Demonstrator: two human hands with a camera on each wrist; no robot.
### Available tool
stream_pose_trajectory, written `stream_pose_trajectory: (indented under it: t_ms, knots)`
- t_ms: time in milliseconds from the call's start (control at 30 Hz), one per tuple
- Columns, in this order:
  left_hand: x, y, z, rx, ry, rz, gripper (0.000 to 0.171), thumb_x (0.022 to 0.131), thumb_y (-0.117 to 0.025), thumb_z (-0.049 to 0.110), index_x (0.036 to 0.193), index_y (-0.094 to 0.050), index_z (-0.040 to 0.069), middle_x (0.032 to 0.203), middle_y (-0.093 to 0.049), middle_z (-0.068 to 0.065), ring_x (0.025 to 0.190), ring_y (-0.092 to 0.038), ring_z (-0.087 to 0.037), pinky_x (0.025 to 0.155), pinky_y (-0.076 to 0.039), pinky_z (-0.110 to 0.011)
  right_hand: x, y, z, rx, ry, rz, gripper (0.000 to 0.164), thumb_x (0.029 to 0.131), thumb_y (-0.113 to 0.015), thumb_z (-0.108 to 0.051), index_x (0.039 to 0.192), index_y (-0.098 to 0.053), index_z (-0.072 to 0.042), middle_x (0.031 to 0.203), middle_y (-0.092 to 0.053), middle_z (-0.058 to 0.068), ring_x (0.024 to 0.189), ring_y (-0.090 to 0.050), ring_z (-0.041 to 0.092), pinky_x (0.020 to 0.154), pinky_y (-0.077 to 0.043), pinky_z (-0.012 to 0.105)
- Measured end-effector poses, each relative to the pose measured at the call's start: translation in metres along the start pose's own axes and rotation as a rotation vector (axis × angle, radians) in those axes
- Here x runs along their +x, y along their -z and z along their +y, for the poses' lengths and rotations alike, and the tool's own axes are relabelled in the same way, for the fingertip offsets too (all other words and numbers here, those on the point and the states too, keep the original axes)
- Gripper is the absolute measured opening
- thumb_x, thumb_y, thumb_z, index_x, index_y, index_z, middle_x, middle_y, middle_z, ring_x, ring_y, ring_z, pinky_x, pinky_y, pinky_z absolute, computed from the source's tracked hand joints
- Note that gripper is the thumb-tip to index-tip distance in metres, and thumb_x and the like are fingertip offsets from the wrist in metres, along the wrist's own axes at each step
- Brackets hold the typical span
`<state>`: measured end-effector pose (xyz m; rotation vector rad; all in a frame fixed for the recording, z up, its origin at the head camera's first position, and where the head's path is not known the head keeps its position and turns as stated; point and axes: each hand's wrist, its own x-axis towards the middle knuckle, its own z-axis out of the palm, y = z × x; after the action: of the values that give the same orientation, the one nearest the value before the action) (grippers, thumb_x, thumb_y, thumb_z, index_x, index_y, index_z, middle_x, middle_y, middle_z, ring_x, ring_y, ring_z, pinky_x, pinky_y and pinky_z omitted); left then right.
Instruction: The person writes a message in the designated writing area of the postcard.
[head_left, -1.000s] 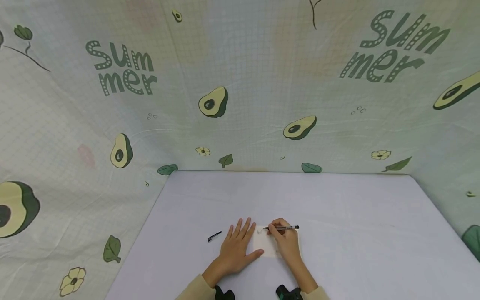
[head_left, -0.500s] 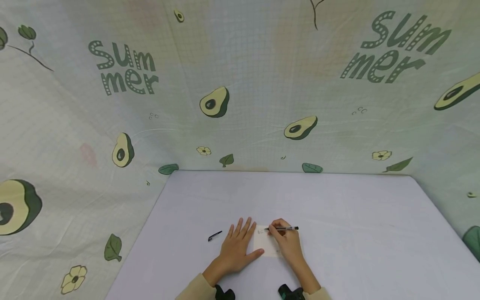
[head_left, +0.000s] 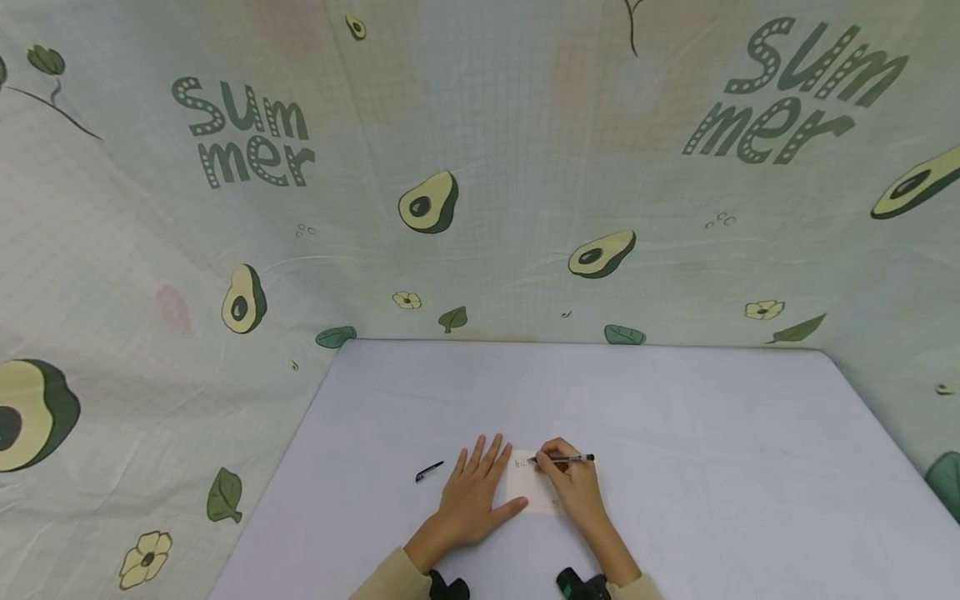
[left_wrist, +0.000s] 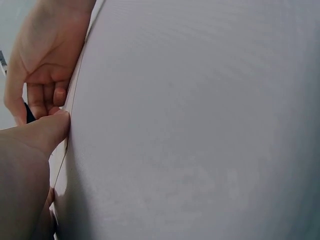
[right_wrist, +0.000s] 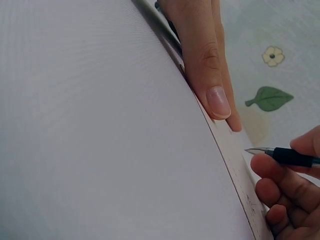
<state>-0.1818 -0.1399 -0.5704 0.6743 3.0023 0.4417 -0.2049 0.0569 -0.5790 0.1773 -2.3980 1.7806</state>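
A small pale sheet of paper (head_left: 537,492) with a few handwritten marks near its top lies on the white table. My left hand (head_left: 474,502) rests flat with fingers spread, its thumb on the paper's left side. With thumb and fingers my right hand (head_left: 576,490) pinches a black pen (head_left: 573,457), tip at the upper part of the sheet. In the right wrist view the pen (right_wrist: 292,157) shows a dark grip and a pointed metal tip, close over the paper (right_wrist: 235,162). The left thumb (left_wrist: 50,131) presses the paper's edge in the left wrist view.
A black pen cap (head_left: 429,472) lies on the white table (head_left: 675,433) left of my left hand. Behind and beside the table hangs a pale cloth (head_left: 510,167) printed with avocados, leaves and lettering. Dark wrist devices (head_left: 583,585) sit at the cuffs.
The pen has shifted very slightly in my right hand, its rear end a little further left and lower. My left hand and the cap stay put.
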Motion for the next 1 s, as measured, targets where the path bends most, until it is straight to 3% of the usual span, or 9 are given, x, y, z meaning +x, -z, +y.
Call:
stream_pose_trajectory:
  t_ms: [500,1000]
  knots:
    - [0.0009,0.0040,0.0009,0.000,0.002,-0.003,0.087,0.097,-0.041,0.068,0.158,-0.027,0.009,0.165,-0.017,-0.012,0.151,-0.011,-0.037,0.116,-0.015,-0.061,0.0001,-0.0002,-0.0035,-0.019,0.031,0.001,0.005,0.095,-0.068,-0.012,0.091,-0.070,-0.012,0.079,-0.072,-0.003,0.075,-0.067,0.010,0.067,-0.051,0.024]
    - [0.0009,0.0041,0.0014,0.012,0.024,-0.048,0.087,0.097,-0.038,0.069,0.159,-0.024,0.011,0.166,-0.013,-0.009,0.151,-0.008,-0.034,0.118,-0.013,-0.057,-0.0005,0.0002,-0.0031,0.003,0.032,-0.002,0.006,0.094,-0.068,-0.008,0.089,-0.070,-0.008,0.074,-0.070,-0.004,0.071,-0.066,0.010,0.064,-0.050,0.024]
